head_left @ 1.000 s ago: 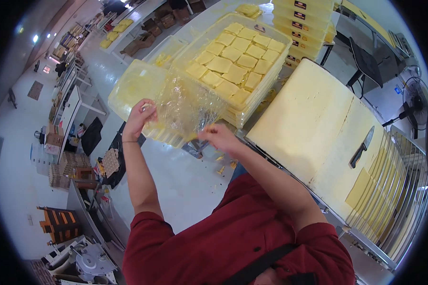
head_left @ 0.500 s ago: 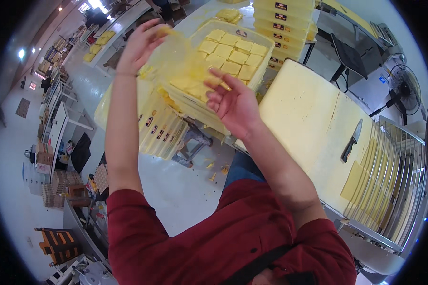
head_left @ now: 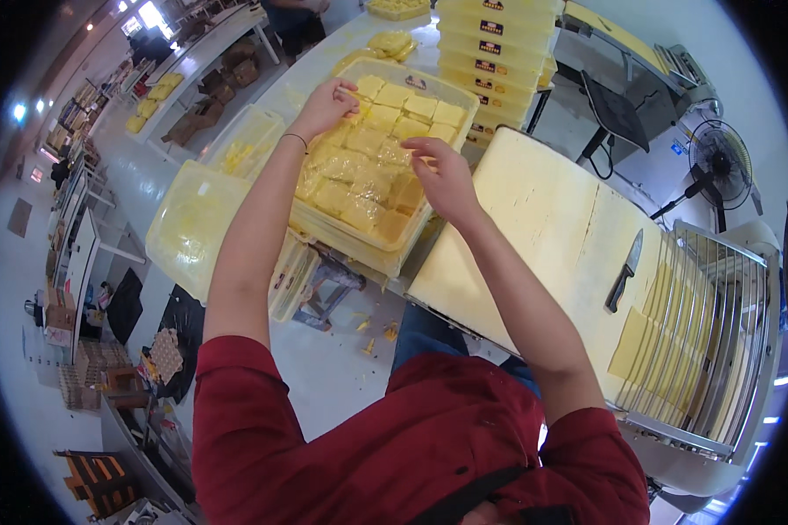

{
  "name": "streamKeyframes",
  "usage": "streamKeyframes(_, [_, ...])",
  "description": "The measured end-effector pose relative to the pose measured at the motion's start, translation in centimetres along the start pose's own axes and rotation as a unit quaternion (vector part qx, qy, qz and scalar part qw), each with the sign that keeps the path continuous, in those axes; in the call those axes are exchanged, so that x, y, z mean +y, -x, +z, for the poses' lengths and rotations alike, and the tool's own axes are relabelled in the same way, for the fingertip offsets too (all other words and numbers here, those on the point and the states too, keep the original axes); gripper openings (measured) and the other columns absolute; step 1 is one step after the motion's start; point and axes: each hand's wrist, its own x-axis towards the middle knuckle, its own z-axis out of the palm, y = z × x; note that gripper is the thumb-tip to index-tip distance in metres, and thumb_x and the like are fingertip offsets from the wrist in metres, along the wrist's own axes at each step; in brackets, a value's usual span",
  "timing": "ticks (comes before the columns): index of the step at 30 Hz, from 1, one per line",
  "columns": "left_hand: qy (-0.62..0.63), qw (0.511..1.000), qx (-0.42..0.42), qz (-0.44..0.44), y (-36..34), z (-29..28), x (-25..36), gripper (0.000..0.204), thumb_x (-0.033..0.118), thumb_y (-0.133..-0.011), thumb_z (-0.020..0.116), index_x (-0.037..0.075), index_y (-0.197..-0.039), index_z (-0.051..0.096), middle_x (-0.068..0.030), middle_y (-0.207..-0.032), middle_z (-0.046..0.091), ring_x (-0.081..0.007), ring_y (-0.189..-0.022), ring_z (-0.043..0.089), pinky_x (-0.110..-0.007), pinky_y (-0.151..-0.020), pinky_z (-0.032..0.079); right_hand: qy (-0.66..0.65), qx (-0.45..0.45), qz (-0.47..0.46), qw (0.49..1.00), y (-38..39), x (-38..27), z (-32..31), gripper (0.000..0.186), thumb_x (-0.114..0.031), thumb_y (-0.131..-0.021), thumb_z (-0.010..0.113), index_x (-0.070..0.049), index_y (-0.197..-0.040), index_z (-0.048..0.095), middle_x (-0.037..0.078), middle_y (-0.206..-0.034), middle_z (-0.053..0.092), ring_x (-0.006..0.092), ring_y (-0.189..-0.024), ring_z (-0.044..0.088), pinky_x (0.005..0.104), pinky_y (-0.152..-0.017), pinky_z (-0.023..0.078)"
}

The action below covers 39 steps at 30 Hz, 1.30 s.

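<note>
The clear sheet lies on yellow squares, low between the left hand, curled, and the right hand, loosely bent; I can't tell if they pinch it. It looks light, floppy, easy to rip: best held by its corners. The tub has a rim near both hands; room is above.

Both arms forward, left fingers curled, right fingers bent

Bright overall, a light glaring at upper left; plastic film glints; edges bend (corners black).
</note>
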Motion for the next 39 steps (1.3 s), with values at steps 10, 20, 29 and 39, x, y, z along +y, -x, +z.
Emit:
streamKeyframes(10, [-0.412, 0.904, -0.096, 0.054, 9.4, -1.5, -1.6, 0.067, 0.041, -0.094, 0.059, 0.004, -0.145, 0.035, -0.0278, -0.147, 0.035, -0.0392, -0.135, 0.040, -0.041, -0.113, 0.033, 0.541, -0.199, 0.062, 0.815, -1.0, -4.2, 1.9, 0.039, -0.024, -0.082, 0.065, -0.014, -0.119, 0.066, 0.012, -0.125, 0.061, 0.0263, -0.116, 0.058, 0.0553, -0.109, 0.032])
streamKeyframes(20, [-0.495, 0.850, -0.179, -0.032, 11.0, -0.2, -0.7, 0.079, 0.048, -0.097, 0.051, 0.008, -0.156, 0.015, -0.0300, -0.158, 0.011, -0.0403, -0.148, 0.016, -0.040, -0.120, 0.018, 0.425, -0.339, 0.041, 0.838, 1.9, -6.0, 2.2, 0.025, -0.029, -0.086, 0.061, -0.009, -0.094, 0.073, 0.014, -0.096, 0.070, 0.0252, -0.113, 0.061, 0.0551, -0.108, 0.034])
streamKeyframes(29, [-0.461, 0.878, -0.123, -0.020, 10.5, -0.3, -1.8, 0.083, 0.052, -0.096, 0.050, 0.007, -0.155, 0.014, -0.0307, -0.158, 0.012, -0.0411, -0.147, 0.017, -0.041, -0.119, 0.021, 0.463, -0.027, -0.100, 0.880, -0.5, -2.8, 0.8, 0.027, -0.030, -0.089, 0.057, -0.008, -0.095, 0.072, 0.016, -0.098, 0.069, 0.0274, -0.122, 0.053, 0.0631, -0.108, 0.029])
streamKeyframes(39, [-0.480, 0.867, -0.134, 0.015, 11.6, 4.4, 0.8, 0.076, 0.047, -0.097, 0.050, 0.002, -0.152, 0.024, -0.0314, -0.156, 0.019, -0.0410, -0.145, 0.022, -0.041, -0.119, 0.021, 0.488, -0.029, 0.018, 0.872, 4.0, -2.3, -2.0, 0.036, -0.033, -0.089, 0.059, -0.007, -0.113, 0.064, 0.015, -0.120, 0.061, 0.0314, -0.125, 0.050, 0.0694, -0.107, 0.024])
